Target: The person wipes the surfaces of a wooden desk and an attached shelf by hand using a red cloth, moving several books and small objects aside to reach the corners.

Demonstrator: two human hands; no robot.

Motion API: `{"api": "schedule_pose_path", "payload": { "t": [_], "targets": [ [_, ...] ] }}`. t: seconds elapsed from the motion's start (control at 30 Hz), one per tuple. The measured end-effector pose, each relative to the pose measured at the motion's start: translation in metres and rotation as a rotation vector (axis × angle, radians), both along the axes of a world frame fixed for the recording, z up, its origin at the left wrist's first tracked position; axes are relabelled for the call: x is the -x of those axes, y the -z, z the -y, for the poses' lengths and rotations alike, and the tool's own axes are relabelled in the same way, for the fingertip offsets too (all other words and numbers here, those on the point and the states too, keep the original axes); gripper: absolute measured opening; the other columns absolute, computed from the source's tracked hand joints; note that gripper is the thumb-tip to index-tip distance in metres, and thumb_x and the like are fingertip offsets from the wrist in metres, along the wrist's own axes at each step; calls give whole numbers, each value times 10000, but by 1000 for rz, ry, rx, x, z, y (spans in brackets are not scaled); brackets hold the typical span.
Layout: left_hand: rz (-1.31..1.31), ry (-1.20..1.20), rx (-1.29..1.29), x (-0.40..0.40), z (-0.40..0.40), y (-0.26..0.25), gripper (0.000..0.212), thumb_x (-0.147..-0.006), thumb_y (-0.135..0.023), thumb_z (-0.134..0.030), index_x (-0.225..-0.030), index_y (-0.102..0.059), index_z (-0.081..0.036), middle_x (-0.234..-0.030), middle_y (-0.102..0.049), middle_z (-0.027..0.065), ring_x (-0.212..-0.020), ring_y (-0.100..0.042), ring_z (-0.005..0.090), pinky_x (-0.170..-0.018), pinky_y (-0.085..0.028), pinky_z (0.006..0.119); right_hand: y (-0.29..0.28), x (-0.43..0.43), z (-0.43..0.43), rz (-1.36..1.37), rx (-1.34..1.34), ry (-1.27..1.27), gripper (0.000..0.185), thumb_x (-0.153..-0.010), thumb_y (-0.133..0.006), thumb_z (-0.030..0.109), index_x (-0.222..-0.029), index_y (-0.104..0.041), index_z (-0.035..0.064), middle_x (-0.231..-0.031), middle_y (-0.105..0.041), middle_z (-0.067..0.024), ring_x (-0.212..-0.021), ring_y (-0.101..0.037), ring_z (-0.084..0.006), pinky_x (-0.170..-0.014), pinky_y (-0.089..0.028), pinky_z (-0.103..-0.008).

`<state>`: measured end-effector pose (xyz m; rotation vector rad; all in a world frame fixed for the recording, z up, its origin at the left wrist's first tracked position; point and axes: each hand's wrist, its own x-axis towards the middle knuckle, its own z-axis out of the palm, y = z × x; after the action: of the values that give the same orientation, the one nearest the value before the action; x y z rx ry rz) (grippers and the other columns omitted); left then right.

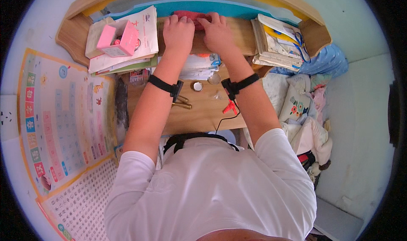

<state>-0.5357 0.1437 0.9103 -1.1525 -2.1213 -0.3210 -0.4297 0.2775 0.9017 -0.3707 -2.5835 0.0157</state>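
On the upper wooden shelf (pixel 242 34), a folded red cloth (pixel 188 14) lies at the back against the teal backboard. My left hand (pixel 178 33) has its curled fingers on the cloth's left part. The right part is gripped by my right hand (pixel 218 34), thumb and forefinger on the fabric. Some of the cloth is hidden under my fingers. To the left of my hands, a pink box (pixel 128 37) holding small items sits on a stack of books and papers (pixel 148 39). A stack of worn books (pixel 259 42) with a blue lanyard stands to the right.
Below the shelf, the wooden desk (pixel 197 120) carries a small round container (pixel 197 86), brass-coloured rods (pixel 182 105), a red plastic piece (pixel 229 107) and papers (pixel 198 68). A black cable (pixel 227 117) hangs from my right wrist strap. Bedding and cushions (pixel 295 104) lie to the right.
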Motion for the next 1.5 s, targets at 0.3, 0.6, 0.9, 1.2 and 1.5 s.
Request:
{"api": "schedule_pose_path", "payload": {
  "t": [0.3,0.6,0.9,1.2,1.5],
  "targets": [
    [27,-180,102,9,13,9,180,-933,-660,-132,-965,-822,-62,-1057,-818,125,-1056,-759,283,-905,-590,460,2,37,27,3,-73,-83,434,-1004,-619,206,-1427,-712,233,-1466,-644,-33,-1324,-596,-335,-1098,-495,-579],
    [116,-92,374,-95,62,-25,99,-838,-713,-125,-843,-790,-62,-866,-767,100,-876,-748,276,-773,-566,420,-17,-65,62,75,-81,-278,460,-955,-655,172,-1410,-708,141,-1306,-665,-61,-1242,-633,-311,-1028,-542,-507],
    [5,105,-36,-75,71,-41,179,-874,-672,-85,-1025,-728,-7,-1035,-755,119,-1006,-722,298,-915,-576,446,-49,-67,61,-42,-36,-164,632,-854,-690,16,-1460,-699,194,-1267,-677,-35,-1206,-615,-331,-1021,-538,-450],
    [159,-125,105,11,13,-4,138,-937,-660,-91,-1008,-764,-38,-1073,-795,145,-1079,-768,314,-932,-609,440,-12,36,27,-8,-124,-110,432,-950,-666,148,-1374,-732,190,-1349,-702,-35,-1289,-632,-306,-1017,-557,-490],
    [195,1,206,-87,77,-6,148,-867,-708,-90,-992,-741,-18,-1067,-790,164,-974,-735,326,-871,-583,496,-25,-71,58,142,-32,-284,446,-882,-715,118,-1324,-753,155,-1269,-696,-41,-1237,-640,-296,-987,-562,-498]
  ]
}}
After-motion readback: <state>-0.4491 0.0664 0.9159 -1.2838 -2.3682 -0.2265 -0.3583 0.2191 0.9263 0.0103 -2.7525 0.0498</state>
